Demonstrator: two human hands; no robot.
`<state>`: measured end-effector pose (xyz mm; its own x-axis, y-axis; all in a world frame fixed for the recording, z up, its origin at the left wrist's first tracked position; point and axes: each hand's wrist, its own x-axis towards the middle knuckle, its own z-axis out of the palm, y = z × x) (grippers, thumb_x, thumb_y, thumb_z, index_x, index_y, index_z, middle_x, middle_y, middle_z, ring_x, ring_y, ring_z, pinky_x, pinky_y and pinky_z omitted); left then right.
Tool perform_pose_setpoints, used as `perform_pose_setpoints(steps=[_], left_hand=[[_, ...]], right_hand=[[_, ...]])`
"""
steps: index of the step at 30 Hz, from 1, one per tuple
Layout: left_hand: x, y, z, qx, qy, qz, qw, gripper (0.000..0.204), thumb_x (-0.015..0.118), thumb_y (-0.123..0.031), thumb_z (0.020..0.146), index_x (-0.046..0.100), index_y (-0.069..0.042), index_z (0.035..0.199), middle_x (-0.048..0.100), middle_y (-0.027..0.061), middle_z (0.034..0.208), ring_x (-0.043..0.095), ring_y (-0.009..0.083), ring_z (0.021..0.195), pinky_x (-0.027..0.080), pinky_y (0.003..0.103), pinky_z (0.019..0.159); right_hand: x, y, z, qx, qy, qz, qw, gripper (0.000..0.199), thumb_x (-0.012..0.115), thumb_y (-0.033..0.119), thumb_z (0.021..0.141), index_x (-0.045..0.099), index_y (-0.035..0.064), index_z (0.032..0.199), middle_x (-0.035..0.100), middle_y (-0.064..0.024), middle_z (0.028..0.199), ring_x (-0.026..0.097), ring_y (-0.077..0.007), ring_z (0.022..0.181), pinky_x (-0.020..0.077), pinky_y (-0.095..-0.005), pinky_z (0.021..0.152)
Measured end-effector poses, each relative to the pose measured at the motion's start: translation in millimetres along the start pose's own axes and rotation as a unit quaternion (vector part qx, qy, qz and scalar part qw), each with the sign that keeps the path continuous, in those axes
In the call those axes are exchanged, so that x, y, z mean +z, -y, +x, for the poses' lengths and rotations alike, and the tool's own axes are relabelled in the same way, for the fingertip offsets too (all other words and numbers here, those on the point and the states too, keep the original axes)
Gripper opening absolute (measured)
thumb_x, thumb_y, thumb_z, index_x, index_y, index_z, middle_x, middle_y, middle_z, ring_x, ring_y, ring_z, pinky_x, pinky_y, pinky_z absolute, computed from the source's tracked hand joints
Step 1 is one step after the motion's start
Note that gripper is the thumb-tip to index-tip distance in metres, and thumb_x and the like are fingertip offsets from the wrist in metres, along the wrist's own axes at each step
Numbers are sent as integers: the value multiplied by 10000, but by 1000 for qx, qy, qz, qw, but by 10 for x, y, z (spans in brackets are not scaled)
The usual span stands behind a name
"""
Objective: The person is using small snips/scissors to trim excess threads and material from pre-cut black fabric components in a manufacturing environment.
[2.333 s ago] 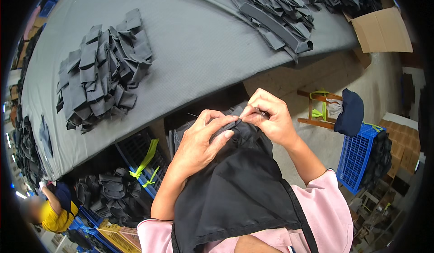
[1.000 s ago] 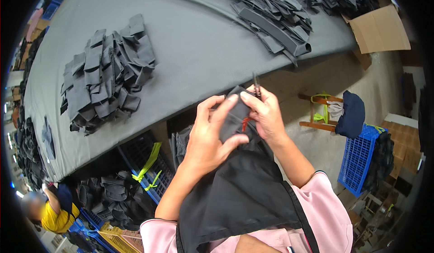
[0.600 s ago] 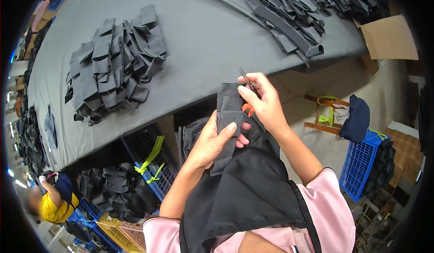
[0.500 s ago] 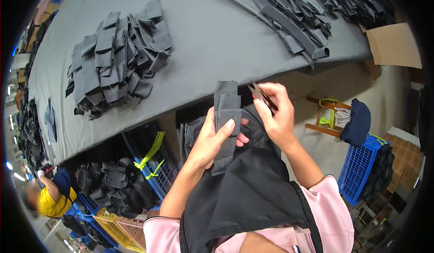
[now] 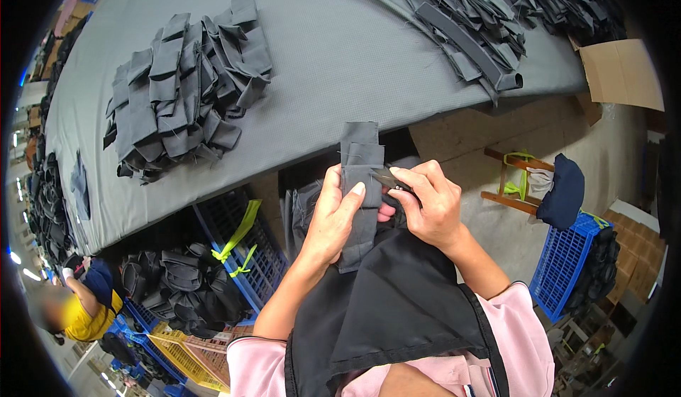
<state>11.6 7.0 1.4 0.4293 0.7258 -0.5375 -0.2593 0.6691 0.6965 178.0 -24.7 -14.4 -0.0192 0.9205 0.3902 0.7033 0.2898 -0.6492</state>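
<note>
My left hand (image 5: pixel 335 216) is closed round a small stack of dark grey fabric strips (image 5: pixel 360 157), its thumb pressed on top and its fingertips showing at the right edge. Thread snippers (image 5: pixel 384 177) are gripped in my right hand (image 5: pixel 434 205), with the blades at the right edge of the strips. Whether a thread lies between the blades is too small to tell. Under both hands, a black apron (image 5: pixel 397 290) covers my lap. Beyond them, on the grey-covered table (image 5: pixel 312 63), lies a pile of similar strips (image 5: pixel 184 85).
More strips (image 5: pixel 475 35) are heaped at the table's far right, near a cardboard box (image 5: pixel 621 74). A wooden stool (image 5: pixel 521 180) with dark cloth and a blue crate (image 5: pixel 564 262) stand right. Below the table's left edge are black bundles (image 5: pixel 181 283). A person in yellow (image 5: pixel 92 305) is at far left.
My right hand has moved down and slightly left, bringing the snippers from above right of the strips to their right edge. My left hand keeps its hold on the strips.
</note>
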Motion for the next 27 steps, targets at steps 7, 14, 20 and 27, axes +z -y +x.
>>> perform_pose_setpoints(steps=[7, 14, 20, 27], left_hand=[[3, 3, -7, -14, 8, 12, 1000, 278, 405, -130, 973, 310, 4, 1197, 586, 166, 1003, 652, 207, 759, 557, 313, 683], [14, 44, 2, -8, 8, 15, 1000, 253, 401, -103, 974, 318, 12, 1184, 574, 153, 1008, 646, 187, 747, 554, 293, 659], [14, 68, 1, 10, -15, 64, 998, 250, 425, -53, 962, 323, 11, 1182, 571, 136, 1007, 640, 158, 734, 553, 276, 635], [5, 84, 16, 47, -5, 134, 990, 245, 437, -26, 951, 335, 10, 1171, 582, 126, 971, 637, 142, 725, 542, 268, 624]], right_hand=[[42, 11, -46, 10, -2, 1, 1000, 332, 745, 4, 661, 654, 31, 979, 566, -85, 775, 592, -209, 609, 473, -297, 507], [14, 50, 5, -7, -26, 0, 1000, 328, 747, 10, 659, 655, 35, 973, 564, -88, 794, 586, -213, 615, 468, -307, 510], [22, 92, 91, -23, 28, -36, 999, 331, 744, 23, 648, 652, 37, 966, 567, -80, 806, 579, -219, 616, 462, -310, 511], [23, 113, 114, -24, 42, -25, 999, 337, 727, 17, 642, 648, 40, 969, 567, -78, 800, 581, -216, 602, 469, -315, 511]])
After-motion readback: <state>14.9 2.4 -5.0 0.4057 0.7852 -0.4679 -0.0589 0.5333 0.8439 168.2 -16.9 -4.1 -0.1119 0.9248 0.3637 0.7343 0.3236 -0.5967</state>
